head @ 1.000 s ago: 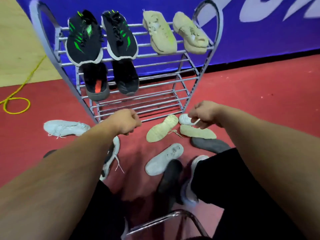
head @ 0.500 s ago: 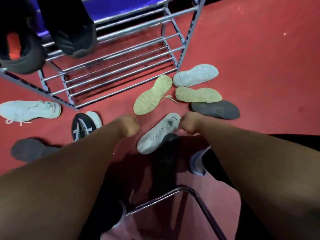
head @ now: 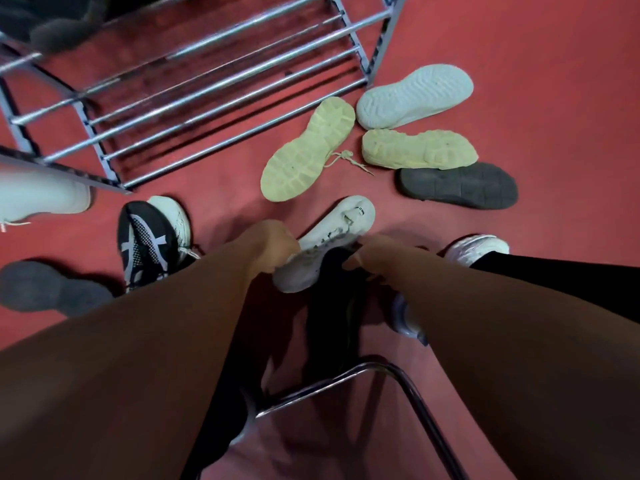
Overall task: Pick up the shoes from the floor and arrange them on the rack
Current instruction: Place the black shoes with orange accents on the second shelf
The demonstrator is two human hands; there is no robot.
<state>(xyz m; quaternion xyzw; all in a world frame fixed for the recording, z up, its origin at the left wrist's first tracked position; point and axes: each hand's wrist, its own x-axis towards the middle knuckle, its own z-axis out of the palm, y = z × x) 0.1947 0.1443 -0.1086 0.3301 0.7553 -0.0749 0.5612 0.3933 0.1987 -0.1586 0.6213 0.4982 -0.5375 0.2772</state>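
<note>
step: grasping next pair | left hand [head: 273, 245] against white sneaker [head: 334, 233], right hand [head: 369, 254] at black shoe [head: 332, 271]; fingers hidden, grip cannot be told | next: lift both onto rack [head: 242, 69]

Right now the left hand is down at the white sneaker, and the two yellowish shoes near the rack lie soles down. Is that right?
One detail is wrong. The head view shows the two yellowish shoes near the rack lying soles up, with their treads showing. The rest stands: the left hand is down at the white sneaker.
</note>
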